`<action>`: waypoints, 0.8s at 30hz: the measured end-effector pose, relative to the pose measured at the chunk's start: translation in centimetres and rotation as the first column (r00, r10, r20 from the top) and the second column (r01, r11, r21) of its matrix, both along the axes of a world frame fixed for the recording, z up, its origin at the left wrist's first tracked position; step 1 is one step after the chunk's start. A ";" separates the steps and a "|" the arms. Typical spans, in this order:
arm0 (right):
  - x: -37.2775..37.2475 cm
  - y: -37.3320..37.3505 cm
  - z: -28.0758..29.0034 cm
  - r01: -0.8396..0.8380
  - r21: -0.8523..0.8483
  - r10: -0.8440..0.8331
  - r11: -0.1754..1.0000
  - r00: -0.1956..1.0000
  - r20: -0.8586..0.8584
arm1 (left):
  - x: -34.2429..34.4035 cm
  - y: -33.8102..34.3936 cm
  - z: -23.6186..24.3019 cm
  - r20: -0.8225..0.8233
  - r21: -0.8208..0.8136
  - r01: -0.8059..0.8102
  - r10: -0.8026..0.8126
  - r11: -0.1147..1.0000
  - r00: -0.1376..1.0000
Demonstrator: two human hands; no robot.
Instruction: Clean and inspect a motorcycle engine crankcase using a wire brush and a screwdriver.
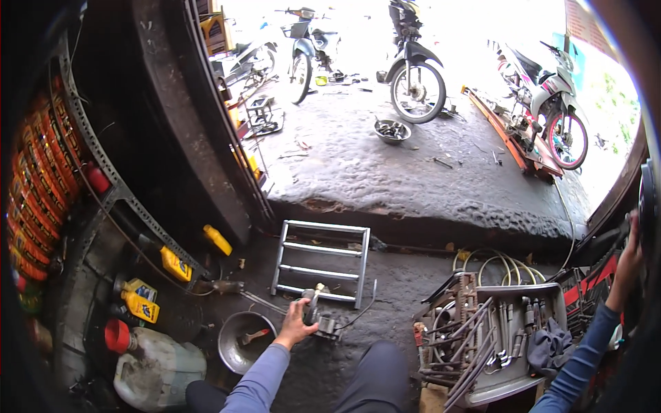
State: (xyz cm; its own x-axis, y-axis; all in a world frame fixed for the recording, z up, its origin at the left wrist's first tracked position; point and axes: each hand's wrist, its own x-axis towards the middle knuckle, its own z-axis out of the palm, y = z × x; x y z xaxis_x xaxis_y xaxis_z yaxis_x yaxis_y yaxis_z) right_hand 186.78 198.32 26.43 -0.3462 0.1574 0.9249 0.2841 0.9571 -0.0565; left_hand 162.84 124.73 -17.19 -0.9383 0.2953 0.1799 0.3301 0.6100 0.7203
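My left hand (296, 326) is closed round a grey metal part (310, 310) with a brass-coloured tip, low over the dark floor. Just beyond it lies a silver metal rack (322, 249) with several crossbars. Beside my left forearm sits a round metal bowl (233, 344) with a red-handled brush (256, 336) inside. Far out to the right, my right hand (629, 253) is raised against a dark, curved thing (646, 206) at the picture's edge. Its fingers partly merge with the dark rim, so their grip is unclear.
A grey tray (497, 394) of wrenches and a cloth (553, 347) stands on the right. Coiled hose (508, 265) lies behind it. Left are a red-capped jug (160, 368) and yellow bottles (140, 303). Beyond a raised step (413, 224) stand several motorbikes (416, 89).
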 end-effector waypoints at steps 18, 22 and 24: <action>-20.0 -44.2 -21.8 -0.332 -0.600 0.346 -0.728 0.578 -0.739 | -3.3 -0.4 -1.1 0.095 0.042 0.013 -0.017 0.999 0.995; -11.7 -50.2 -38.3 0.176 -0.347 0.332 -0.921 0.822 -0.464 | -4.1 -0.7 -0.9 0.117 0.063 0.031 -0.038 0.998 0.992; -10.3 -51.0 -43.2 0.191 -0.313 0.284 -0.930 0.916 -0.283 | -4.2 -0.6 -1.6 0.120 0.039 0.035 -0.039 0.999 0.992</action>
